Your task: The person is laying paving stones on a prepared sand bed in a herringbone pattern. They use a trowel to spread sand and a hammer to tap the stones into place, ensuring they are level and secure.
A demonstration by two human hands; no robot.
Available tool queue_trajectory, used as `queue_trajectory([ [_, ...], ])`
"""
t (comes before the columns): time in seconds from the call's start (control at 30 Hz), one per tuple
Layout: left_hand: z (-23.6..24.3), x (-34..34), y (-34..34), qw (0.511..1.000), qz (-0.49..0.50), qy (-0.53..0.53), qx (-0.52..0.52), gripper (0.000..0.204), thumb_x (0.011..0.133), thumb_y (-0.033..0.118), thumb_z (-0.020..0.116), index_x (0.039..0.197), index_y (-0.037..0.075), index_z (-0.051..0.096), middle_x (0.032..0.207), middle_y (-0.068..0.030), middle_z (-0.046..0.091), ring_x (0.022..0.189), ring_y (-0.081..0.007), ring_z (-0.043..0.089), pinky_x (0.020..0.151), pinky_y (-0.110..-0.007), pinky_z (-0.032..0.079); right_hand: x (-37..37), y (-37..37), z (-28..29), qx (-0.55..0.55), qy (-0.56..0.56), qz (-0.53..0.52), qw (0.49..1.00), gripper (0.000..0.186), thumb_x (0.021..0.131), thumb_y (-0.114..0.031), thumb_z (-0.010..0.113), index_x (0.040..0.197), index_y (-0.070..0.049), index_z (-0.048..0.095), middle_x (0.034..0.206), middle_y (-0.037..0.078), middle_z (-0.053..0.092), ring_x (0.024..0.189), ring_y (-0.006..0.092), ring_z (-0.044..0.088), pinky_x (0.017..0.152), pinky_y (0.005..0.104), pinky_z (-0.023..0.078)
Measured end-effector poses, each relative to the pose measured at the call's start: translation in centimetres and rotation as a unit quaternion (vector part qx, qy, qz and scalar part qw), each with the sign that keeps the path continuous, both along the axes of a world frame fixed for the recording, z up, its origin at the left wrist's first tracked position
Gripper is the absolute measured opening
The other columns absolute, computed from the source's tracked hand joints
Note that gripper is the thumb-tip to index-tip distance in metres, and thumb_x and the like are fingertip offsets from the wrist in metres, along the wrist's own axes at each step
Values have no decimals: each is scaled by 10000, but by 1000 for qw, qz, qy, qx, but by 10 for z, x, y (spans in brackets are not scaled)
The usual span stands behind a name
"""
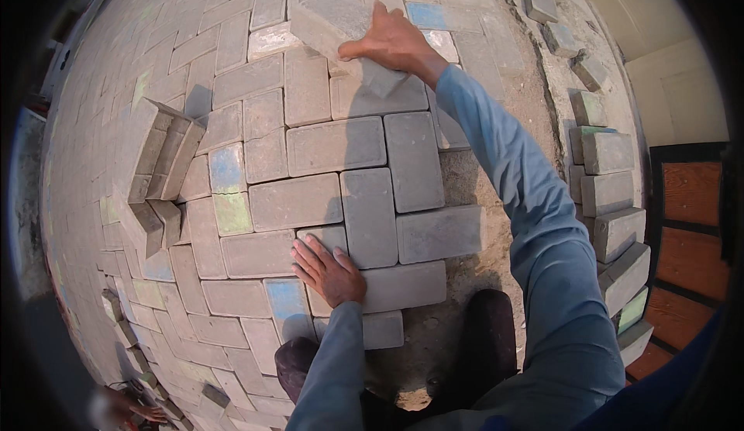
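Note:
My right hand, arm stretched far forward, grips a grey concrete paving block. The thumb is on the near side of the block and the fingers reach over toward its far side, partly hidden. The block sits tilted at an angle to the laid rows, casting a shadow on the pavers below it. My left hand rests flat on the laid pavers close to my knees, fingers stretched out and holding nothing. Around it the pavers form an interlocking pattern, a few marked with blue or green paint.
Bare sand lies along the right edge of the paving. Loose blocks line the wall side by a brown-panelled door. A small stack of blocks stands on the left. Another person's hand shows at lower left.

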State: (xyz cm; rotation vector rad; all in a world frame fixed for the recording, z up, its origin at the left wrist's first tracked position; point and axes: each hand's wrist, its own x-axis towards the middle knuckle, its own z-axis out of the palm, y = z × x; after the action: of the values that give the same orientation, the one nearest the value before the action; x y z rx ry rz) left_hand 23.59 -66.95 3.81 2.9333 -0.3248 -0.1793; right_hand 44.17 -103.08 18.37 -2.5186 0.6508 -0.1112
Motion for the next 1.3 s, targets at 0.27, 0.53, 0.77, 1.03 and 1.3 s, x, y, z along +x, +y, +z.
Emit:
queue_trajectory([
  [0.27,-11,-6,-1,999,-4,-39,13,661,1091,329,362,1651,21,191,1727,-216,136,1602,-388,112,1289,-539,63,-277,-2,-15,99,12,-126,987,1236,663,-509,865,1571,87,273,1402,287,465,1366,437,465,1156,504,387],
  [0.53,-9,-3,-4,1000,9,-20,4,673,1085,327,400,1655,36,191,1732,-216,114,1602,-390,109,1294,-533,65,-354,-41,-15,-134,224,103,960,1278,551,-253,968,1611,-76,278,1329,213,471,1296,412,474,1163,514,383],
  [0.77,-6,-4,-1,1000,14,-12,13,678,1085,324,396,1660,41,176,1734,-217,108,1607,-383,88,1297,-520,45,-323,-49,-48,-191,229,244,923,1159,610,-206,948,1568,4,332,1303,202,499,1264,392,495,1174,482,370],
  [1.03,-8,-3,-6,1000,14,1,24,681,1080,321,392,1663,44,175,1733,-220,117,1610,-379,80,1297,-513,27,-322,-58,-91,-178,171,257,934,1185,572,-174,976,1561,-9,343,1232,163,487,1247,356,486,1151,460,389],
  [1.3,-9,-4,-7,999,12,-23,29,651,1089,348,332,1655,49,213,1718,-218,171,1599,-377,126,1297,-508,59,-321,-56,-90,-139,182,241,943,1207,569,-140,963,1578,-55,306,1286,182,470,1321,391,472,1275,502,302],
])
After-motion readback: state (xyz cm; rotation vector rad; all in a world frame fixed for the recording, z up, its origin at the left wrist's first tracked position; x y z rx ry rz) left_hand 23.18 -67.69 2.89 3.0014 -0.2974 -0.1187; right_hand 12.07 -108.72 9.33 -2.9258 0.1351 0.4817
